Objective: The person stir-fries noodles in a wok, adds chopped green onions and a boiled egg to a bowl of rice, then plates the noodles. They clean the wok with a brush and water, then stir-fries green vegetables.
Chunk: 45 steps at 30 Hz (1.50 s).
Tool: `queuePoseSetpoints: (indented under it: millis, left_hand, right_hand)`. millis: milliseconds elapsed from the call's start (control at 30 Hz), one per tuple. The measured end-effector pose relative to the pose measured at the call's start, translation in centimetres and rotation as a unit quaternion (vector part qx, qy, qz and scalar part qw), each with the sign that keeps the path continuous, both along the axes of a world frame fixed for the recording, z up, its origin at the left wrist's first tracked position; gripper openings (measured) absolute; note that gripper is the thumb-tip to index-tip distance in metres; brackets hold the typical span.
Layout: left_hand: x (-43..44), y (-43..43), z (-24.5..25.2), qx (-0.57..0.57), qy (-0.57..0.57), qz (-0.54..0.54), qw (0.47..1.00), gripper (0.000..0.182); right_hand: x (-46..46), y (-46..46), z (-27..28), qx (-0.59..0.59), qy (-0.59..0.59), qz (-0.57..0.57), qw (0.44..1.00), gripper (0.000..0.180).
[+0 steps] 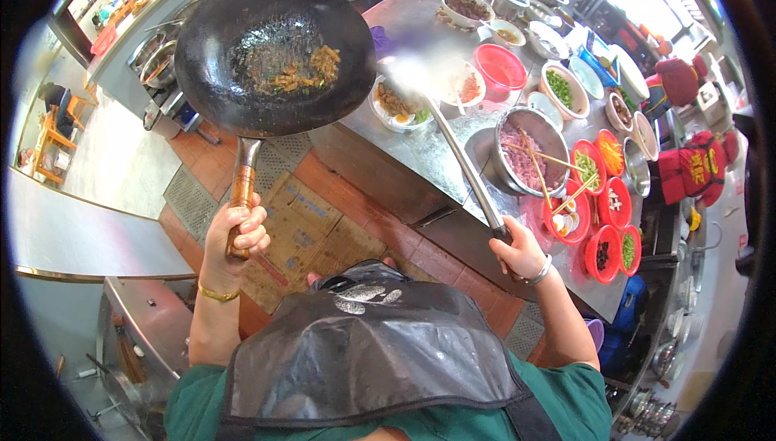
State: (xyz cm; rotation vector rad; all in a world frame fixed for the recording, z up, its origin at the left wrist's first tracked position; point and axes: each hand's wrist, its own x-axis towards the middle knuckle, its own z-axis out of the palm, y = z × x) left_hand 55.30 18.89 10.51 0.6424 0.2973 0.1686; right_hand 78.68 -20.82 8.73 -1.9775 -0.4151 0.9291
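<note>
My left hand (239, 232) grips the wooden handle (242, 189) of a black wok (206, 71), which is held up over the floor. Some browned cooked food with bits of green (306, 71) lies inside the wok. In my right hand (515, 250) is the dark grip of a long-handled metal ladle (464, 159). Its head is blurred by steam above the steel table. Just below it sits a white bowl (400, 126) with brown food, a halved egg and greens, partly covered by the ladle.
On the steel table (436, 177) stand a metal bowl of pink minced meat (521, 168) with chopsticks, several red baskets (603, 253) of ingredients and a red basin (500, 68). Two people in red (694, 165) work beyond it. Flattened cardboard (297, 216) covers the tiled floor.
</note>
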Motion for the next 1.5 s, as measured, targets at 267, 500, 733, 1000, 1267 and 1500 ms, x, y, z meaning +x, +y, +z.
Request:
queuePoseSetpoints:
  millis: [267,500,733,1000,1267,1500]
  left_hand:
    - [1.0,0.8,0.8,0.039,0.015,-0.002,0.999,0.018]
    - [1.9,1.2,1.9,0.075,0.056,-0.001,0.996,0.018]
    - [4.2,2.7,2.9,0.130,0.054,-0.068,0.988,0.021]
    - [6.2,2.7,5.1,0.156,0.060,-0.108,0.980,0.021]
    - [6.9,2.3,5.5,0.186,0.067,-0.094,0.976,0.021]
    - [7.8,1.8,5.3,0.213,0.067,-0.096,0.970,0.020]
  right_hand:
    - [0.1,-1.4,0.3,-0.012,-0.030,0.015,0.999,0.036]
    - [0.6,-0.9,2.4,0.081,0.080,-0.031,0.993,0.034]
    - [3.7,6.5,4.7,0.066,-0.125,0.090,0.986,0.041]
    - [6.7,8.2,-0.7,0.015,-0.380,0.146,0.913,0.045]
    - [7.0,0.3,-0.7,-0.059,-0.451,0.117,0.883,0.046]
    - [7.4,5.2,-1.1,-0.033,-0.414,0.064,0.907,0.047]
